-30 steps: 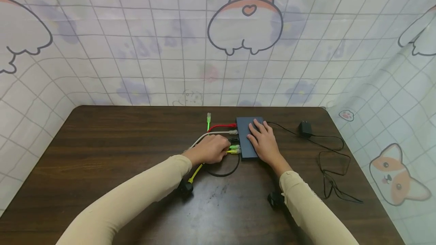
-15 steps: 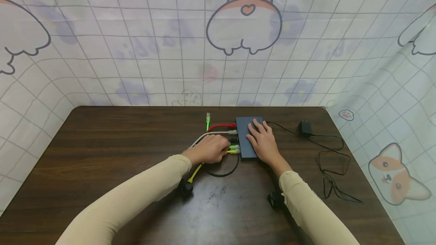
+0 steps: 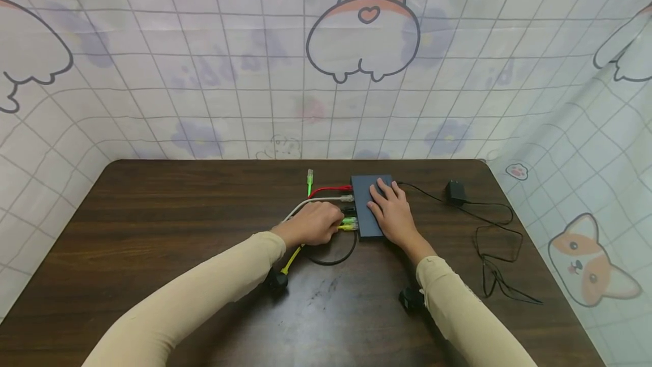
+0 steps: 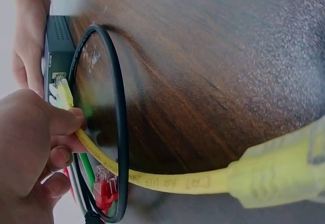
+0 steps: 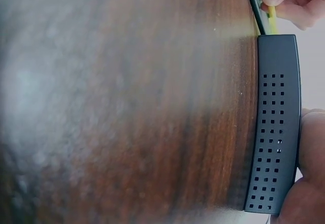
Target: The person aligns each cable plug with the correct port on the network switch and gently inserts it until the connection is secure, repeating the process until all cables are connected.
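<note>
A dark blue-grey network switch [image 3: 363, 208] lies on the table with several cables at its left side. My right hand [image 3: 394, 214] rests flat on its top, fingers spread; the right wrist view shows the switch's vented side [image 5: 274, 132]. At the near end of the port side, my left hand [image 3: 318, 222] pinches a yellow network cable [image 4: 94, 150] between thumb and finger, just behind its plug [image 4: 62, 89]. That plug sits at a port of the switch. Red [image 3: 331, 188], white [image 3: 326, 199] and green cables are at the ports farther back, partly hidden by the left hand.
A black cable [image 4: 119, 97] loops beside the yellow one. Loose ends include a green plug [image 3: 310, 177], a red plug [image 4: 105, 186] and a yellow plug [image 4: 277, 168]. A black power adapter [image 3: 455, 192] with a tangled cord [image 3: 489, 256] lies at the right.
The head view has shifted very slightly. Both hands, the switch and the cables stay in place.
</note>
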Tool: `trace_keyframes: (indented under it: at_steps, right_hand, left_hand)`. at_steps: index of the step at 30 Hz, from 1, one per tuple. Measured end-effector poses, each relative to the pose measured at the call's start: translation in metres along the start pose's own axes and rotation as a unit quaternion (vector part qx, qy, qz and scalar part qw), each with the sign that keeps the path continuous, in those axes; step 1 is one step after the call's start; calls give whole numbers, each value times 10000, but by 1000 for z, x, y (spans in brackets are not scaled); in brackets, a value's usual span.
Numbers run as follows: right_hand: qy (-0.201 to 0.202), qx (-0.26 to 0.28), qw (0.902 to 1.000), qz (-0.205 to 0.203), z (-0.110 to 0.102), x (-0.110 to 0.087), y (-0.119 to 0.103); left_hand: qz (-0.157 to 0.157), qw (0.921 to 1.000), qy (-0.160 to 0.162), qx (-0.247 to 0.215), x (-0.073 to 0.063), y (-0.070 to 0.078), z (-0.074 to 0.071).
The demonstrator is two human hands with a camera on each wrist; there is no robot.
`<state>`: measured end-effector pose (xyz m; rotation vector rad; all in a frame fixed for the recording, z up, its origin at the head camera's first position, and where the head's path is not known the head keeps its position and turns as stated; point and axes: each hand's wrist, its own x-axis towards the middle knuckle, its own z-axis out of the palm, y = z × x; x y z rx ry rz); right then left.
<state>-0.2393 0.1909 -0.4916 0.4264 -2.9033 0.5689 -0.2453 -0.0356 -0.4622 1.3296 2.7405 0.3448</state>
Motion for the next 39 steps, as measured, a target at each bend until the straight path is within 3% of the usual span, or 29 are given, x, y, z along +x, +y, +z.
trace_keyframes:
  at_steps: [23,32,39]
  right_hand:
    - [-136,44,9995,273,1,1,-1]
    - [-192,165,9993,293,3,5,1]
    - [-203,183,9993,244,-8,6,0]
  left_hand:
    - [-74,9997,86,193,5,2,7]
    - [-231,9991,122,328,1,1,5]
    - [-211,9986,198,443,-6,-1,4]
